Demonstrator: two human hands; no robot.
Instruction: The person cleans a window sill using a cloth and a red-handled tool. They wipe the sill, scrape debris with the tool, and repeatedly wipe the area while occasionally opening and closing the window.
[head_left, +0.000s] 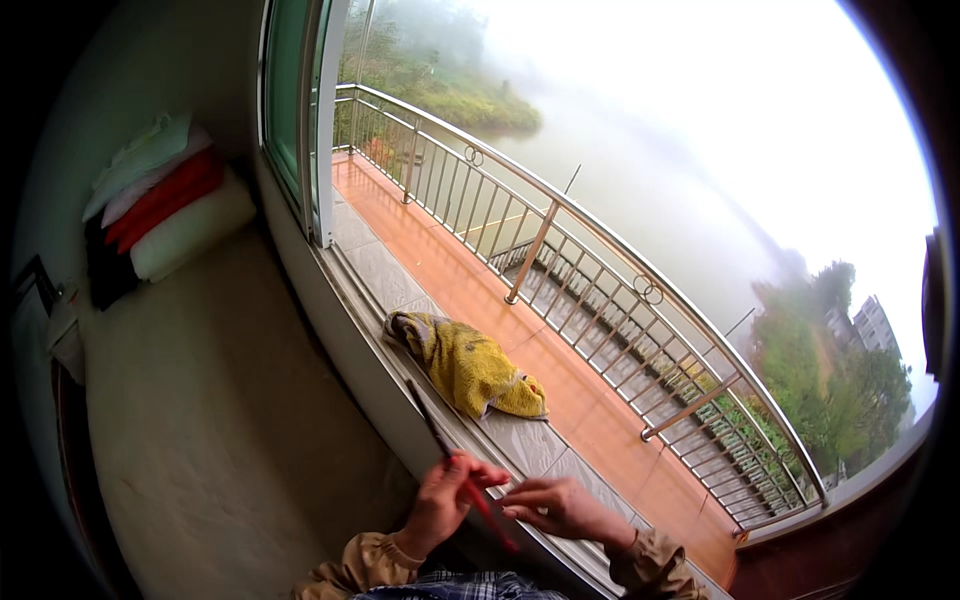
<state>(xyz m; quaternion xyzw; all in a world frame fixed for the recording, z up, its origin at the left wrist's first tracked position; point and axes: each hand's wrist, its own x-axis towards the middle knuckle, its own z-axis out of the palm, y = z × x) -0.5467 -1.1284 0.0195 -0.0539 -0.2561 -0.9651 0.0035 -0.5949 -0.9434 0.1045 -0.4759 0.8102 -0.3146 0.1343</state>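
Observation:
My left hand (444, 496) grips a thin rod, whose dark upper part (427, 417) points up and away from me. Its red lower part (487, 514) slants down toward my lap and is blurred. Close by on the right is my right hand (562, 508), fingers curled toward the red part. Blur hides whether they touch it or pinch anything. Just beyond both hands, a crumpled yellow cloth (476, 364) with greyish edges lies on the tiled window sill (529, 442).
A sliding window track (352, 289) runs along the sill. Outside are an orange-tiled balcony (450, 259) and a metal railing (551, 206), with misty water behind. To the left, a bed (195, 390) bears a stack of folded bedding (169, 199).

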